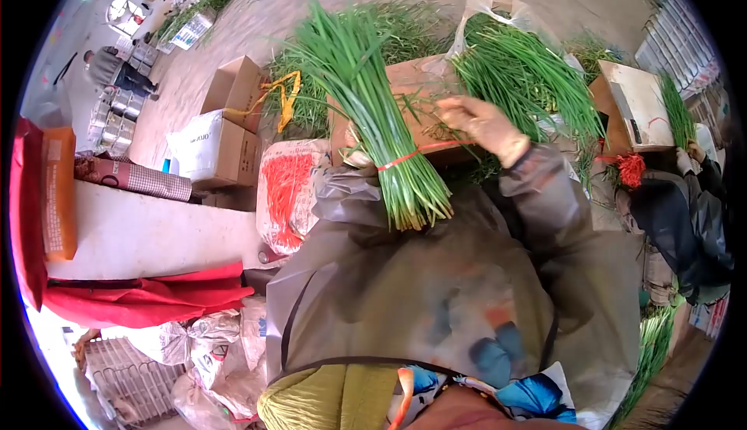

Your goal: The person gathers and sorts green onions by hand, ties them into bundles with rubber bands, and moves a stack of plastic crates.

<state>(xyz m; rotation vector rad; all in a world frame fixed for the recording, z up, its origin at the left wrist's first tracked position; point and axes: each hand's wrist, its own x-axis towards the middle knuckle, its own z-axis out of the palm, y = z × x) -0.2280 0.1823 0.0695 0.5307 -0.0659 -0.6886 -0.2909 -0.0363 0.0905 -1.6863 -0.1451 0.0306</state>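
Observation:
A long bundle of garlic chives (373,111) stands tilted in front of my chest, cut ends down toward me. Round its lower part runs a red tie (401,159), one end of which stretches right to my right hand. My left hand (355,152), gloved, is mostly hidden behind the bundle and supports it from the left. On the right, my right hand (486,128) wears a pale glove; its fingers are closed together, pointing left, with the tie's end at the palm. Under the bundle lies a brown cardboard surface (424,80) with loose leaf bits.
More chives (529,72) lie in a plastic bag at the right. Red ties (284,189) rest on a sack at the left, near an open carton (233,154). Leaf trimmings (412,29) cover the floor ahead. A co-worker's gloved hands (689,154) hold chives at far right.

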